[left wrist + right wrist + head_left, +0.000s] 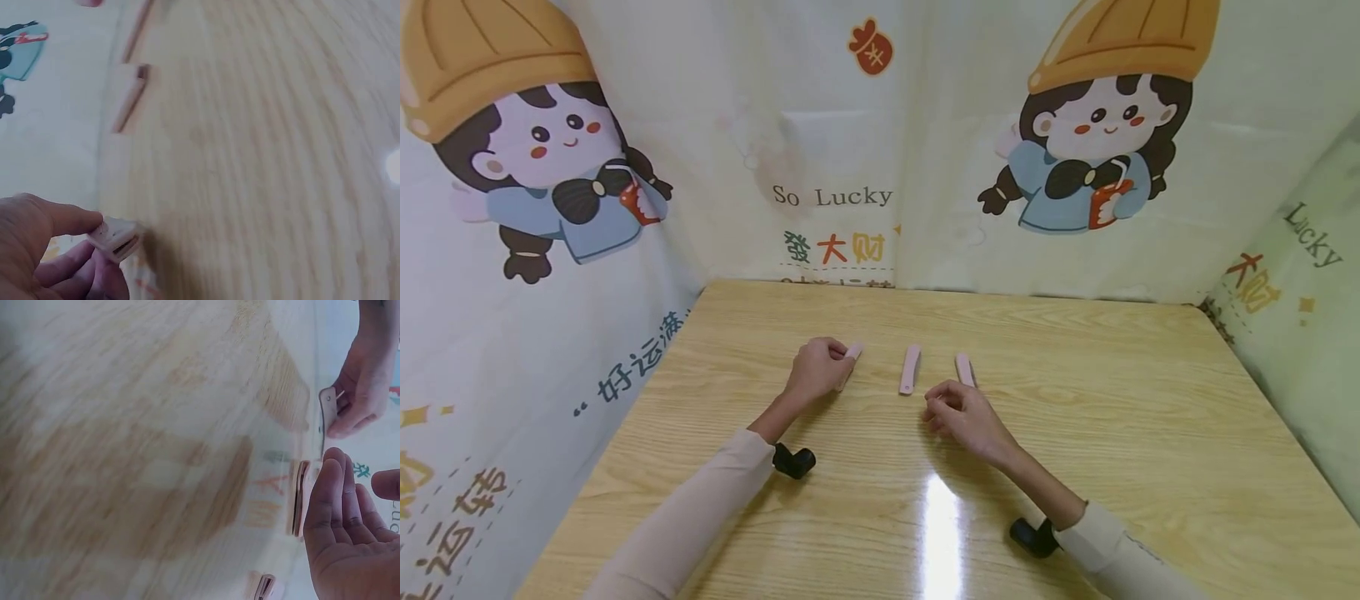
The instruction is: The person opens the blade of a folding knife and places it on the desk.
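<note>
My left hand (818, 367) pinches a slim pink folding tool (854, 351) between thumb and fingers at the left of the row. In the left wrist view its end (117, 240) shows a dark slot; a rivet-like dot marks the end (328, 400) in the right wrist view. A second pink tool (911, 369) lies in the middle, and a third pink tool (965, 369) lies to its right. My right hand (970, 421) hovers just in front of these two, fingers loosely bent and holding nothing. Whether the tools hold blades cannot be seen.
The wood-grain table (1112, 433) spreads out around the hands. A printed cloth (955, 242) with cartoon figures hangs along its back and sides. Black camera mounts sit on the left wrist (793, 461) and the right wrist (1033, 537). Light glares off the near tabletop.
</note>
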`<action>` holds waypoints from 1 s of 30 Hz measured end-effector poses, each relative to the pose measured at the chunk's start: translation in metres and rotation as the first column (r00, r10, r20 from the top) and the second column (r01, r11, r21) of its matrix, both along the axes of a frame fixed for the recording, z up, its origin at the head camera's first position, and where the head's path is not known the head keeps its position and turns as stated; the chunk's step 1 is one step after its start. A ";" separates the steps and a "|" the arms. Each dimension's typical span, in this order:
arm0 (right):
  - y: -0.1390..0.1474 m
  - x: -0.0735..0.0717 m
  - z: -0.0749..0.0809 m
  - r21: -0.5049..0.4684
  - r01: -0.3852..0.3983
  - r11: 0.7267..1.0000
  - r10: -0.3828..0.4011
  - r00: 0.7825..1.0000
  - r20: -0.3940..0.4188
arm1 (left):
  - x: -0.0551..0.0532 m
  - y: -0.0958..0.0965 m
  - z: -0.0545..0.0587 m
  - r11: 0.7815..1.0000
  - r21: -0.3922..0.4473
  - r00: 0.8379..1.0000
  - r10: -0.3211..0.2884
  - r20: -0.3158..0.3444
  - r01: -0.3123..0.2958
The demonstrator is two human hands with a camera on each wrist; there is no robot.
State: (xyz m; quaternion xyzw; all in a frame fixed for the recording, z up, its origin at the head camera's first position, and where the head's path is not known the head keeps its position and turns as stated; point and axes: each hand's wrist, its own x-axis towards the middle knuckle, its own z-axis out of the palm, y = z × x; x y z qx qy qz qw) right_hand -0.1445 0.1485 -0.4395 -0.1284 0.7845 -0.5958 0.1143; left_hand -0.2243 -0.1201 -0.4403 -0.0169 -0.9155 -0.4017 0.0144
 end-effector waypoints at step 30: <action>-0.030 -0.003 -0.001 -0.110 0.049 0.993 -0.039 0.995 0.092 | 0.060 0.036 0.012 0.854 0.503 0.958 -0.239 0.156 0.131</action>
